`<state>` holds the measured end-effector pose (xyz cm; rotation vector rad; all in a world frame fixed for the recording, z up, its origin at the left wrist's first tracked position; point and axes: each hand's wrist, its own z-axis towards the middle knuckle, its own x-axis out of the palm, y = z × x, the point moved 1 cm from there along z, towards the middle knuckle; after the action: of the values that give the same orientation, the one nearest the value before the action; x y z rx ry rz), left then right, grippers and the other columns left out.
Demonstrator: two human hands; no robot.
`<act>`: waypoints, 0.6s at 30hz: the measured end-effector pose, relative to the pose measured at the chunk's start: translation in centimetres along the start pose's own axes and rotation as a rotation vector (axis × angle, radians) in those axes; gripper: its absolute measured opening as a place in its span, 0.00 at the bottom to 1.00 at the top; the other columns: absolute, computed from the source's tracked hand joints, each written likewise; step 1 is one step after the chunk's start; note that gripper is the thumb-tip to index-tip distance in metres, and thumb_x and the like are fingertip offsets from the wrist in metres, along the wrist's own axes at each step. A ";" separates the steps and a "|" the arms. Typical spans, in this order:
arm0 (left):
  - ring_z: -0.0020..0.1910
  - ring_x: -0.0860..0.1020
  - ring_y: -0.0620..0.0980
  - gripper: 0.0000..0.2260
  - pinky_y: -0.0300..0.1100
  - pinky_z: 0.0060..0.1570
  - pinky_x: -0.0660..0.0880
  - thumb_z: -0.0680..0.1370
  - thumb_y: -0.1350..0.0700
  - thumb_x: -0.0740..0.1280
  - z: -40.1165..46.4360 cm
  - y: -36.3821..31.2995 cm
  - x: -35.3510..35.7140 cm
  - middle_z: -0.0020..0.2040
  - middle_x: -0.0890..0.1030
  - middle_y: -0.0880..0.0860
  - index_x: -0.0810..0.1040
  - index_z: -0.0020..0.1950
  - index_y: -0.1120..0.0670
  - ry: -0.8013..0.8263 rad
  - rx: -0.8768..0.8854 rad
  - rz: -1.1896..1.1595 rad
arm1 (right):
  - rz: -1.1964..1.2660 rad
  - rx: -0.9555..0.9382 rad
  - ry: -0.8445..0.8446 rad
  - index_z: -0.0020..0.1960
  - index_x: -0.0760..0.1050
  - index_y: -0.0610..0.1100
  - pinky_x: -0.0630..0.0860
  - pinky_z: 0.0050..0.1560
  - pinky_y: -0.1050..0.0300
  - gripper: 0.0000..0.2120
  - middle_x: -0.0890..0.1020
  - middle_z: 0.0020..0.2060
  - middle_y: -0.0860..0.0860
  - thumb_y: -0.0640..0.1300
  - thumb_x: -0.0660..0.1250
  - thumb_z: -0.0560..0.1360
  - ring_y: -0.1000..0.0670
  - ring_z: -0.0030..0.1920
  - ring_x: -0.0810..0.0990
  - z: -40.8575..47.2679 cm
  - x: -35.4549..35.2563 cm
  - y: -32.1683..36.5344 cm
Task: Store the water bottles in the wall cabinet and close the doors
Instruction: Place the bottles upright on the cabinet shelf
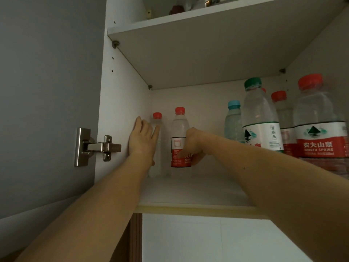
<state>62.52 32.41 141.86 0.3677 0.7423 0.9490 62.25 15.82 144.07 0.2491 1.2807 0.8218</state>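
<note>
So the person has both arms up inside the wall cabinet (122, 103), working on the lower shelf (192, 191). The right hand (192, 146) is wrapped around the red-labelled bottle (180, 137), fingers closed on the label band, and the bottle looks to be standing on the shelf near the back wall. The left hand (144, 138) is flat and spread, fingers apart, not gripping anything; it sits against or just in front of the plain bottle (157, 146), which is the one tucked beside the cabinet's left wall. Hard to tell if the palm actually touches it.

To the right of the red-labelled bottle there's a blue-capped bottle (233, 123), then a big green-capped bottle (261, 118) and a big red-capped bottle (321, 121) closer to the front, with another red cap peeking out between those two.

Handling-wise, these look full, so probably some heft but nothing serious. Thin plastic will squish if squeezed hard, and the bare clear parts are likely slick. The label band around the middle seems the best place to hold, which is where the right hand already is. Tall and narrow, so likely tippy if nudged near the cap.

The door (47, 91) is swung open to the left, hinge (96, 146) showing, so closing isn't done yet.
</note>
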 end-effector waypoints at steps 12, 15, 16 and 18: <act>0.80 0.51 0.64 0.54 0.62 0.78 0.41 0.74 0.30 0.65 0.5 -0.5 0.1 0.80 0.53 0.63 0.37 0.81 0.59 -0.009 -0.038 -0.036 | -0.284 -0.085 -0.161 0.72 0.60 0.37 0.80 0.53 0.49 0.28 0.75 0.63 0.38 0.42 0.71 0.78 0.37 0.59 0.80 3.0 3.5 -1.2; 0.79 0.52 0.64 0.54 0.62 0.78 0.41 0.74 0.31 0.66 0.4 -0.4 0.0 0.80 0.55 0.62 0.39 0.82 0.59 -0.032 -0.042 -0.062 | -0.370 -0.093 -0.203 0.70 0.62 0.39 0.76 0.47 0.50 0.28 0.75 0.62 0.40 0.44 0.72 0.77 0.38 0.57 0.81 2.8 3.5 -1.4; 0.79 0.53 0.64 0.54 0.62 0.78 0.42 0.74 0.31 0.67 0.3 -0.4 -0.1 0.80 0.55 0.62 0.40 0.82 0.59 -0.042 -0.041 -0.075 | -0.403 -0.094 -0.213 0.70 0.63 0.39 0.77 0.48 0.49 0.28 0.75 0.62 0.40 0.45 0.72 0.77 0.39 0.57 0.81 2.7 3.5 -1.5; 0.79 0.55 0.64 0.52 0.61 0.78 0.43 0.74 0.33 0.68 0.2 -0.3 -0.2 0.79 0.58 0.62 0.42 0.82 0.60 -0.073 -0.045 -0.113 | -0.473 -0.111 -0.247 0.70 0.63 0.40 0.78 0.50 0.46 0.28 0.75 0.61 0.41 0.49 0.72 0.77 0.39 0.57 0.80 2.3 3.1 -1.7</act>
<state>62.71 32.09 141.92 0.3160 0.6675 0.8406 65.19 17.33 141.48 -0.0438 1.0008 0.4375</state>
